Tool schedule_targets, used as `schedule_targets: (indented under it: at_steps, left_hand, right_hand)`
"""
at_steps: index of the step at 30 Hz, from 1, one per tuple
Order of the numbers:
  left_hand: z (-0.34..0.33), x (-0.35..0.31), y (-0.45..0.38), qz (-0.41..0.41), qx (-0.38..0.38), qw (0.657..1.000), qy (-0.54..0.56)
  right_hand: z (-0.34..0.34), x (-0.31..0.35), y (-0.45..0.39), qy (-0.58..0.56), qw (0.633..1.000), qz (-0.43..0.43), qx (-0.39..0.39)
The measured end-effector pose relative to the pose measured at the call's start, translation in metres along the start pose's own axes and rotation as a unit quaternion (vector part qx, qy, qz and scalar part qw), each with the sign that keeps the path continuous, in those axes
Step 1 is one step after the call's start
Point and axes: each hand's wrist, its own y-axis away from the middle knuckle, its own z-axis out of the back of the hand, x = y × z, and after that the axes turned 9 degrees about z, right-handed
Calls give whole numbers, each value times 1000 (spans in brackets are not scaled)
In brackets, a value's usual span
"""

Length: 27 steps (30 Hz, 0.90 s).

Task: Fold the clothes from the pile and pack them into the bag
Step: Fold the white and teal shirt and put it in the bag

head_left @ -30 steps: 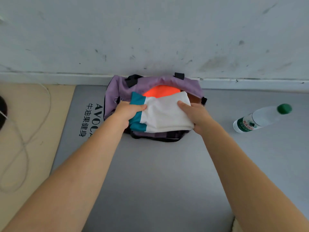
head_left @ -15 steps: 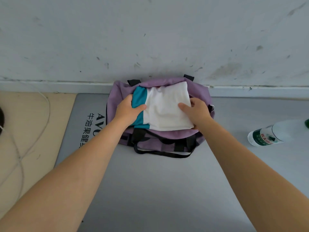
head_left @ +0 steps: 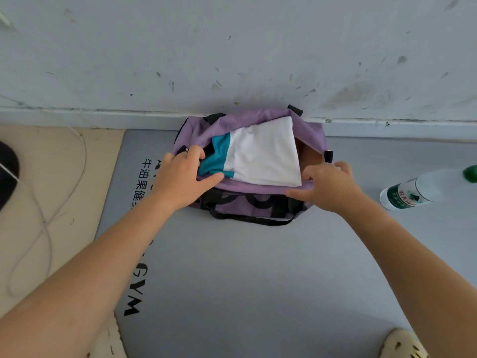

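Observation:
A purple duffel bag with black straps lies open on the grey mat against the wall. Inside it lies a folded white and teal garment, filling the opening. My left hand grips the bag's left end, fingers over the rim by the zip ring and thumb along the near edge. At the near right rim my right hand has its fingers curled over the edge beside the garment's corner, with the thumb below.
The grey exercise mat with black lettering spreads toward me. A plastic water bottle with a green cap lies at right. A white cord and a dark object sit on the wooden floor at left. A light shoe shows bottom right.
The garment went down into the bag, covering the orange one. Both hands let go of it and moved outward to the bag's rim.

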Motion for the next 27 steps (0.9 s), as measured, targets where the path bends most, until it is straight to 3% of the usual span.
schedule_targets:
  at_steps: [4, 7, 10, 14, 17, 20, 27]
  left_hand:
    - [22, 2, 4, -49, -11, 998, -35]
    - [30, 4, 2, -68, -14, 997, -23]
    - [30, 6, -8, -74, 30, 994, -77]
    - [21, 4, -31, -29, 81, 981, -176]
    - [20, -4, -44, 26, 47, 974, -221]
    - [33, -7, -43, 30, -6, 976, -217]
    - [88, -14, 3, 13, -58, 973, -223]
  right_hand:
    - [16, -7, 4, 46, 997, 41, 38]
    - [21, -12, 7, -3, 997, 71, -1]
    - [20, -19, 0, -25, 997, 66, -7]
    - [16, -27, -18, 81, 996, 35, 23]
    - [16, -30, -28, 118, 991, 11, -57]
    - [23, -24, -29, 133, 981, 24, -142]
    - [71, 0, 20, 168, 962, 68, -204]
